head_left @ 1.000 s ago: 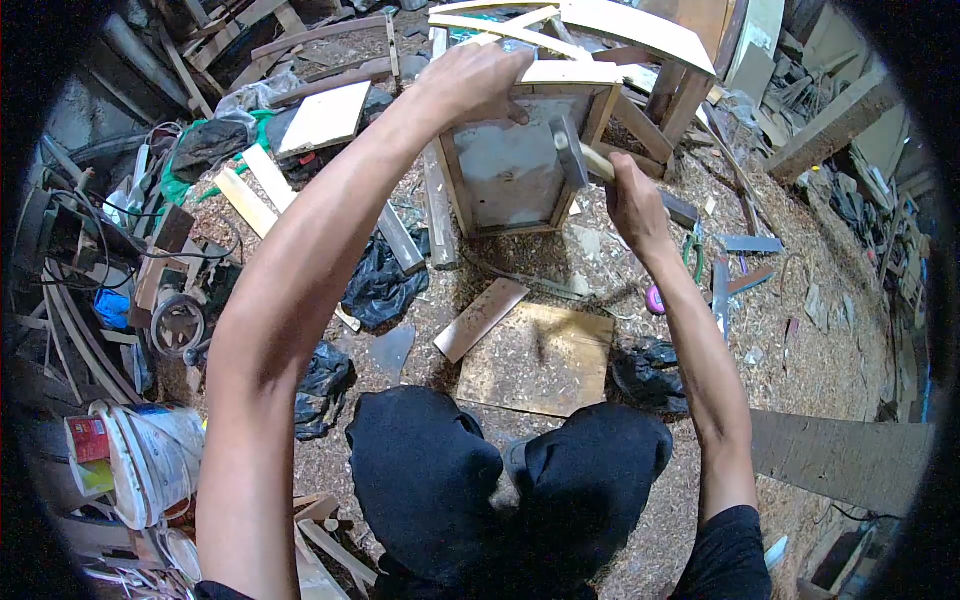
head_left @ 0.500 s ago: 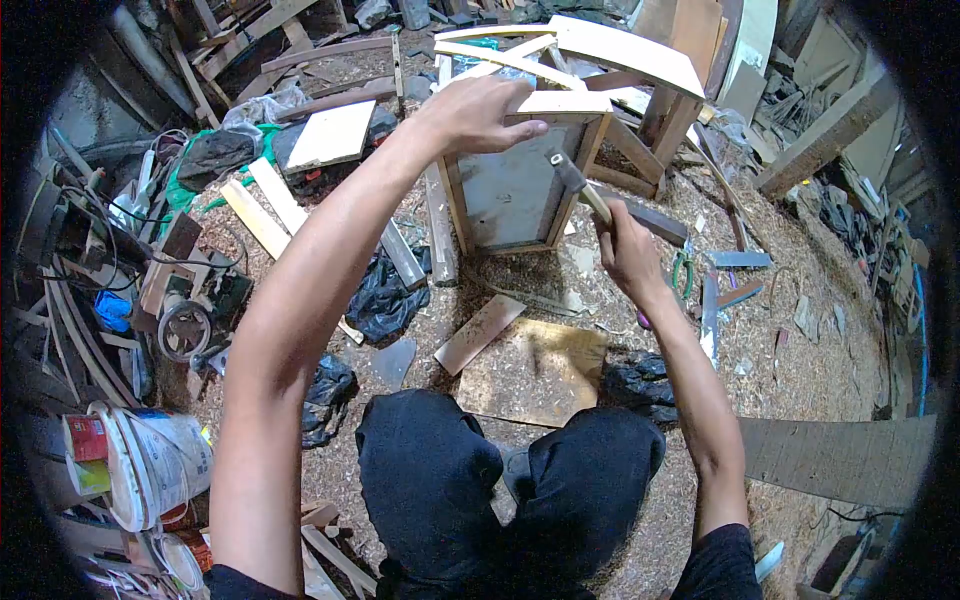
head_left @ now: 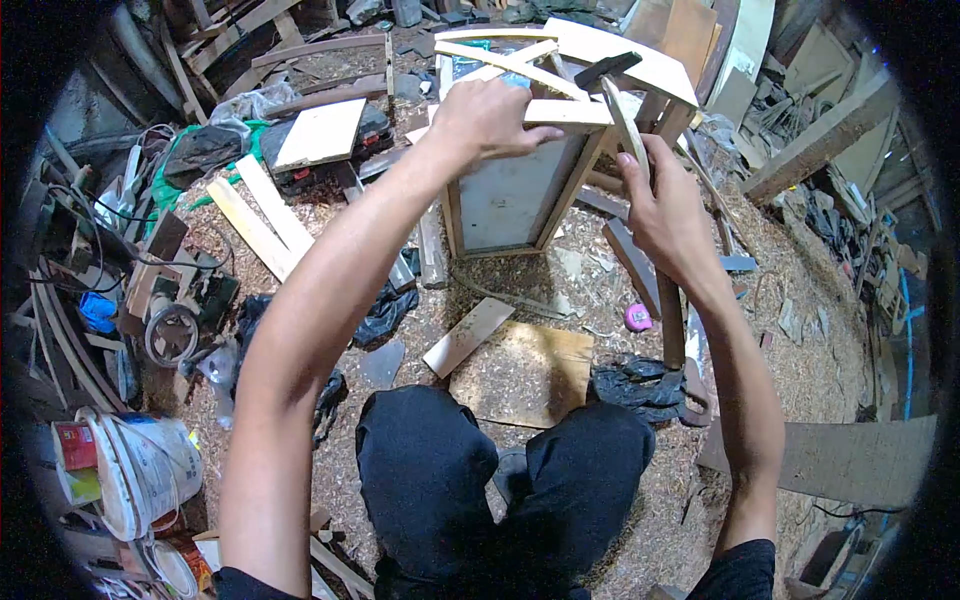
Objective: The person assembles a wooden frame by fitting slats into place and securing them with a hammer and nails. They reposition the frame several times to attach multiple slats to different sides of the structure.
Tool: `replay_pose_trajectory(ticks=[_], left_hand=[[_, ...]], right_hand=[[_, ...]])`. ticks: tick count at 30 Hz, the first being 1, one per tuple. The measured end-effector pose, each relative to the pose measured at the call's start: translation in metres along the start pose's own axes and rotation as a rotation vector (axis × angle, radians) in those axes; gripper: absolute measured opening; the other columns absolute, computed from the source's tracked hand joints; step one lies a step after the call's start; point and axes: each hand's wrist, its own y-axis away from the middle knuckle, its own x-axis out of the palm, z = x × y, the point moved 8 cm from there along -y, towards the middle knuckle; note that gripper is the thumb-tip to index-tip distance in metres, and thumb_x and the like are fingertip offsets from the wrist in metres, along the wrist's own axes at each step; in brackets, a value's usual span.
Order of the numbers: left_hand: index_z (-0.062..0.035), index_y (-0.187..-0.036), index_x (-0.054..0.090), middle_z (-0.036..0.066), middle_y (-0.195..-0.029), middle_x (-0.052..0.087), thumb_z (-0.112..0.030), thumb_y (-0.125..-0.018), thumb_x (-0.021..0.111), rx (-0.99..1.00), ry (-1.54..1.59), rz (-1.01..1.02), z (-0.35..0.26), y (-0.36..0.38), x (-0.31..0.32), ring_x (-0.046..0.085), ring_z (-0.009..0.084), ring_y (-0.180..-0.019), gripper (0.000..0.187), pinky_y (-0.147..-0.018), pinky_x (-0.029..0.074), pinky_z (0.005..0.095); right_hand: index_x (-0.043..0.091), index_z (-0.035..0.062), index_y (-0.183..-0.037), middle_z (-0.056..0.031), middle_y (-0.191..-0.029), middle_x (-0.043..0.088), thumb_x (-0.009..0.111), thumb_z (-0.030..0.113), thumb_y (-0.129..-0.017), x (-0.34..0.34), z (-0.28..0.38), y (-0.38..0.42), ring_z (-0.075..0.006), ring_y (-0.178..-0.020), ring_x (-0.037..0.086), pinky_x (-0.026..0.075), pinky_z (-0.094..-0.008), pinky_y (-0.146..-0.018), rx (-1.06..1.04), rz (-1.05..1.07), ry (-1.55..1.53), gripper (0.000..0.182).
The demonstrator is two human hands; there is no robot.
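Head view: I see the right hand [head_left: 672, 212] clenched round a hammer [head_left: 622, 118]; left hand [head_left: 488, 118], thumb spread, tops a framed panel [head_left: 512, 205], grip unclear.

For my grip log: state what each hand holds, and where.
Right hand: hammer, by its wooden handle. Left hand: atop the wooden frame; I can't tell whether it grips.

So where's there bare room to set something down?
The plywood square seems to hold only shavings, bordered by the narrow board on the left and black plastic on the right. Another shavings-covered patch of floor lies right of the right forearm, beyond the weathered plank. It's crowded left, around the bucket and handwheel, and behind the wood-framed piece.
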Motion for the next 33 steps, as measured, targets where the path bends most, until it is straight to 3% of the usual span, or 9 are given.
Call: replay_pose_trajectory(ticks=[6, 14, 22, 25, 27, 28, 30, 31, 33], left_hand=[[-0.0045, -0.080, 0.064, 0.017, -0.069, 0.064, -0.063, -0.076, 0.056, -0.012, 0.001, 0.099, 0.003, -0.005, 0.003, 0.066, 0.0298, -0.068, 0.059, -0.064, 0.053, 0.0409], [-0.0002, -0.094, 0.055, 0.022, -0.079, 0.062, -0.064, -0.071, 0.061, 0.074, 0.125, 0.148, 0.020, -0.010, 0.007, 0.062, 0.0396, -0.079, 0.068, -0.069, 0.050, 0.0457], [0.0055, -0.081, 0.061, 0.018, -0.068, 0.059, -0.052, -0.078, 0.064, -0.176, 0.310, 0.208, 0.068, -0.031, -0.053, 0.056, 0.0262, -0.061, 0.058, -0.058, 0.043, 0.0401], [0.0042, -0.072, 0.059, 0.009, -0.058, 0.051, -0.051, -0.081, 0.062, -0.331, 0.426, 0.157, 0.093, -0.013, -0.085, 0.048, 0.0174, -0.055, 0.056, -0.053, 0.038, 0.0363], [0.0025, -0.069, 0.057, 0.002, -0.057, 0.047, -0.049, -0.086, 0.057, -0.429, 0.504, 0.131, 0.115, 0.002, -0.089, 0.041, 0.0119, -0.055, 0.054, -0.051, 0.034, 0.0317], [0.0025, -0.069, 0.057, 0.002, -0.057, 0.047, -0.049, -0.086, 0.057, -0.441, 0.489, 0.136, 0.131, 0.011, -0.079, 0.041, 0.0119, -0.055, 0.054, -0.051, 0.034, 0.0317], [-0.0054, -0.054, 0.044, -0.001, -0.050, 0.036, -0.071, -0.080, 0.045, -0.492, 0.685, 0.043, 0.156, 0.028, -0.063, 0.036, 0.0117, -0.052, 0.071, -0.050, 0.033, 0.0301], [-0.0100, -0.054, 0.037, -0.004, -0.054, 0.035, -0.078, -0.078, 0.029, -0.496, 0.681, 0.089, 0.145, 0.039, -0.068, 0.034, 0.0106, -0.054, 0.073, -0.051, 0.033, 0.0297], [-0.0084, -0.059, 0.045, -0.002, -0.058, 0.041, -0.080, -0.077, 0.022, -0.592, 0.803, 0.084, 0.163, 0.053, -0.041, 0.038, 0.0104, -0.057, 0.077, -0.053, 0.035, 0.0296]], right_hand=[[0.055, -0.0012, -0.104, -0.0292, -0.080, 0.061, 0.050, 0.024, -0.091, -0.007, -0.007, -0.009, -0.0447, -0.082, 0.060, 0.046, -0.0472, -0.071, 0.023, 0.010, 0.099, 0.029], [0.049, -0.0047, -0.090, -0.0324, -0.075, 0.057, 0.054, 0.026, -0.089, 0.009, -0.101, 0.004, -0.0502, -0.076, 0.056, 0.043, -0.0518, -0.062, 0.130, -0.140, 0.121, 0.032], [0.048, -0.0055, -0.093, -0.0276, -0.076, 0.059, 0.062, 0.027, -0.083, 0.017, -0.143, 0.056, -0.0463, -0.074, 0.059, 0.046, -0.0476, -0.063, 0.115, -0.097, 0.004, 0.036], [0.051, -0.0058, -0.096, -0.0262, -0.080, 0.061, 0.059, 0.037, -0.085, 0.042, -0.168, 0.060, -0.0430, -0.078, 0.060, 0.047, -0.0457, -0.066, 0.196, -0.046, 0.082, 0.044], [0.053, -0.0050, -0.099, -0.0234, -0.081, 0.060, 0.048, 0.048, -0.089, 0.069, -0.213, 0.069, -0.0361, -0.079, 0.062, 0.046, -0.0441, -0.070, 0.451, -0.095, -0.196, 0.054], [0.055, 0.0016, -0.087, -0.0032, -0.072, 0.053, 0.042, 0.055, -0.091, 0.078, -0.217, 0.071, -0.0140, -0.070, 0.057, 0.048, -0.0301, -0.054, 0.492, -0.144, -0.491, 0.055], [0.056, 0.0042, -0.087, -0.0011, -0.073, 0.051, 0.040, 0.053, -0.092, 0.088, -0.211, 0.065, -0.0137, -0.070, 0.054, 0.046, -0.0295, -0.056, 0.456, -0.096, -0.844, 0.052], [0.058, 0.0054, -0.090, -0.0014, -0.077, 0.054, 0.039, 0.053, -0.093, 0.089, -0.209, 0.064, -0.0134, -0.068, 0.053, 0.045, -0.0284, -0.060, 0.440, -0.096, -0.917, 0.051], [0.059, 0.0043, -0.095, -0.0024, -0.082, 0.057, 0.043, 0.041, -0.094, 0.090, -0.220, 0.057, -0.0125, -0.070, 0.052, 0.043, -0.0273, -0.064, 0.382, -0.117, -0.893, 0.041]])
